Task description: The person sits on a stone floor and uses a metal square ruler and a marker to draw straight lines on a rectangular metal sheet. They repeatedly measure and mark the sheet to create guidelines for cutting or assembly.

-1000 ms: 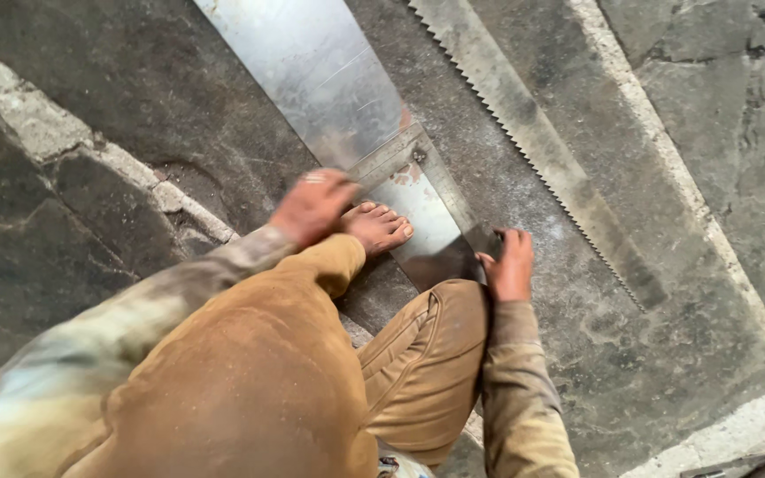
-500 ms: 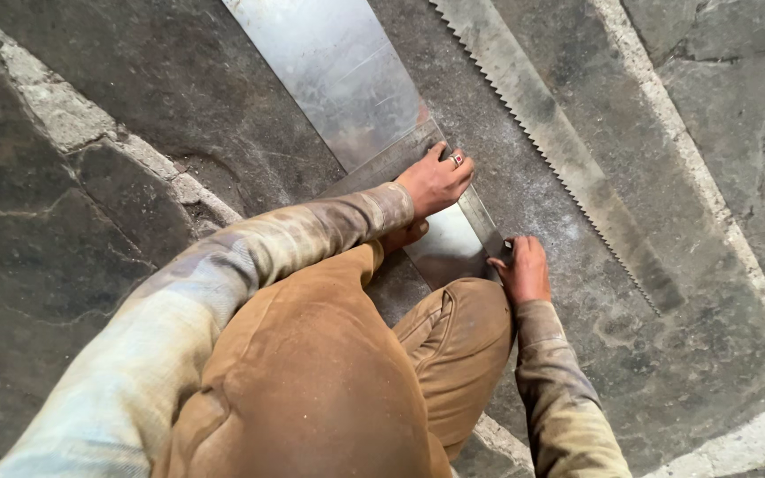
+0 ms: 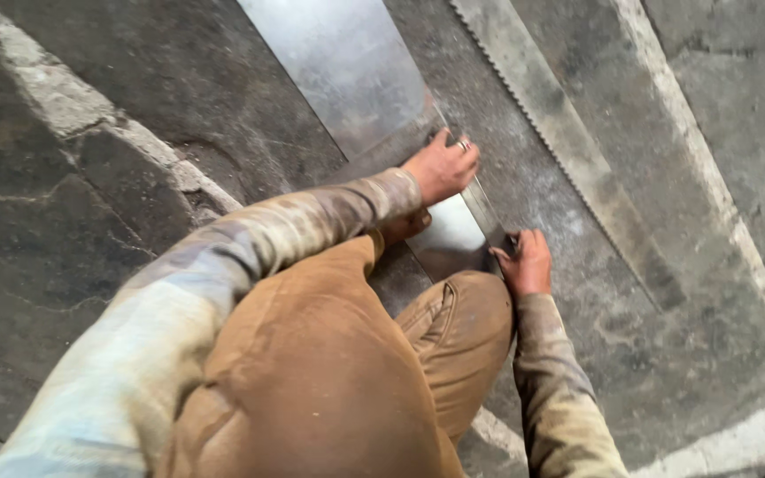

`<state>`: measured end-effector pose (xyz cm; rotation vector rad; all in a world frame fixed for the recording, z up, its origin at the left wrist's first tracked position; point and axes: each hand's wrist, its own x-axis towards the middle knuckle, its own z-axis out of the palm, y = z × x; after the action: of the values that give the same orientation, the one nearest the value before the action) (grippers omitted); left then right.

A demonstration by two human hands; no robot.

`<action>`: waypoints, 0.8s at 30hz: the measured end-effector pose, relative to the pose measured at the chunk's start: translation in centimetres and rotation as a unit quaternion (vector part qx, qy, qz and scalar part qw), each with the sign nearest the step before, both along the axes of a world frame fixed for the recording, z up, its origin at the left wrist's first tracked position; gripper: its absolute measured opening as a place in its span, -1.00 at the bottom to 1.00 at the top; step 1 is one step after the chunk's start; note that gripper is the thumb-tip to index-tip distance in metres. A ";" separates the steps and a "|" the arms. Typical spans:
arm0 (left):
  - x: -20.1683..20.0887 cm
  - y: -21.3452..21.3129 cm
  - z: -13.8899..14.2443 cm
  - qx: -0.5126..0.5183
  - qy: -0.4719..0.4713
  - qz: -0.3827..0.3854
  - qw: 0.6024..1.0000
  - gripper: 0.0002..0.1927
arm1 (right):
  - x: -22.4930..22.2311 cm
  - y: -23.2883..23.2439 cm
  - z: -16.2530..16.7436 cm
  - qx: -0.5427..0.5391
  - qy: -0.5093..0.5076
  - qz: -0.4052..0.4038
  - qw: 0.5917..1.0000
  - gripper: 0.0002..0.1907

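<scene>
On stone floor [image 3: 90,221], metal sheet [image 3: 347,71] lies flat, running to 12 o'clock. Looks thin, stiff, slick, sharp-edged; best held by long edges. Left hand [image 3: 443,166] presses open palm on sheet; right hand [image 3: 524,261] curls over 5 o'clock corner edge. Toothed saw blade [image 3: 560,133] lies at 2 o'clock, apart.

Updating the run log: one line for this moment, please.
left hand: pressing on metal sheet | right hand: at sheet's near edge | toothed saw blade: lying beside on stone floor
</scene>
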<state>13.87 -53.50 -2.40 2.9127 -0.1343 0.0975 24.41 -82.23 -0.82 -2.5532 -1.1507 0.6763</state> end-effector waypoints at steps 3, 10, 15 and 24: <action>0.3 -0.2 -0.3 0.029 0.004 -0.004 1.000 -0.69 | 0.0 -0.2 -0.5 0.026 -0.001 -0.008 1.000 -0.50; 0.4 -0.8 -1.4 0.005 -0.003 0.019 1.000 -0.69 | 0.1 -0.4 -0.7 0.002 -0.003 -0.004 1.000 -0.49; 0.4 -0.9 -1.9 -0.022 0.007 0.040 0.999 -0.67 | 0.2 -0.1 -0.4 0.001 -0.009 0.010 1.000 -0.49; 0.5 -0.7 -1.6 -0.025 0.043 0.022 0.999 -0.69 | 0.3 -0.1 -0.2 -0.004 -0.003 0.003 1.000 -0.46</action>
<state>14.37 -54.18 -4.03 2.8657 -0.0535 -0.0167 24.73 -82.29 -0.98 -2.5611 -1.1610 0.6752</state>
